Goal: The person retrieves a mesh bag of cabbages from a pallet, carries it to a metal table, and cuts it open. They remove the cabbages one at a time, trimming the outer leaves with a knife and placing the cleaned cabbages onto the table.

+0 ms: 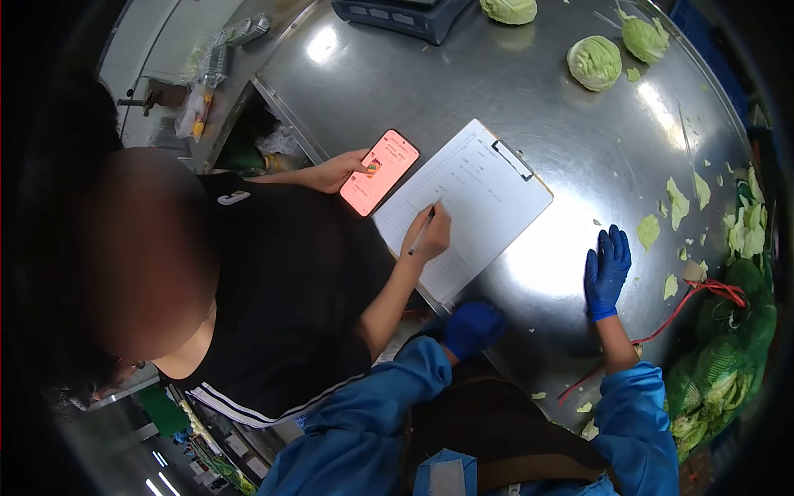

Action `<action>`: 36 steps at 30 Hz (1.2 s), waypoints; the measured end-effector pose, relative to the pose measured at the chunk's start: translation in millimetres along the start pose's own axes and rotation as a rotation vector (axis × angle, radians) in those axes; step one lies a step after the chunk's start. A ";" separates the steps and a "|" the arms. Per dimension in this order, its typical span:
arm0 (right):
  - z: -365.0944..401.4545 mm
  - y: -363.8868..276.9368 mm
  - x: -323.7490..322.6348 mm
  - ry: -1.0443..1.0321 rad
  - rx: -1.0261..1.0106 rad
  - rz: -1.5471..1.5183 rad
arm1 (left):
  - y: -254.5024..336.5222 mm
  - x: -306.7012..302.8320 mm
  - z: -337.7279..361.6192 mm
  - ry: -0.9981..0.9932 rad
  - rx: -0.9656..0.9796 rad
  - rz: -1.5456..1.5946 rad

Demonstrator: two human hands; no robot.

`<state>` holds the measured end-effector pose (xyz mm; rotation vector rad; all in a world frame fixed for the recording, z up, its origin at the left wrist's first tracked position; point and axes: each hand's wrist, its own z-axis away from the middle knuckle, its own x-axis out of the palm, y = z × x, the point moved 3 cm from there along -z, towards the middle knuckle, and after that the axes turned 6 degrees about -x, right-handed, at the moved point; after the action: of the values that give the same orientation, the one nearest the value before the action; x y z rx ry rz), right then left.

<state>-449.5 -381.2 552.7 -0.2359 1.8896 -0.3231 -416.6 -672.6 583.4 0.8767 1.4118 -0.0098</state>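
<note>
My right hand [608, 271], in a blue glove, lies flat on the steel table [546, 264] with its fingers stretched out and nothing in it. At the near table edge is my left hand [474, 329], also gloved in blue; its fingers are blurred and cannot be made out. Just beyond it rests a clipboard [496, 240] with a written sheet [475, 194]. Another person's hand [430, 231] holds a pen [422, 231] over that sheet. The same person's other hand [337, 171] holds a phone [380, 174] with a lit screen.
Cabbages [594, 64] sit at the far side, near a dark scale [405, 16]. Loose leaf scraps [648, 232] are scattered on the right. A green net bag [724, 339] of leaves with red string [686, 298] stands at the right edge. The co-worker [281, 289] is close on my left.
</note>
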 end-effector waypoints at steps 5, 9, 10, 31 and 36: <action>-0.7 -0.1 -1.9 -0.004 -0.014 0.007 | -0.6 2.4 2.4 -0.006 0.009 -0.035; -2.4 2.0 1.6 -0.010 -0.007 -0.003 | 0.5 1.8 -3.3 0.004 0.022 -0.043; -0.8 2.6 1.2 -0.014 -0.002 -0.005 | 1.7 1.2 -3.4 0.002 0.023 -0.042; -1.0 1.0 0.8 0.004 -0.011 -0.005 | -1.0 4.1 0.7 -0.003 0.021 -0.073; -2.0 -0.3 -0.3 -0.001 -0.012 0.007 | -0.7 2.5 0.6 -0.013 0.024 -0.070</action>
<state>-451.3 -381.2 553.7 -0.2369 1.8919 -0.3069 -416.0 -672.2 580.9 0.8454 1.4320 -0.0854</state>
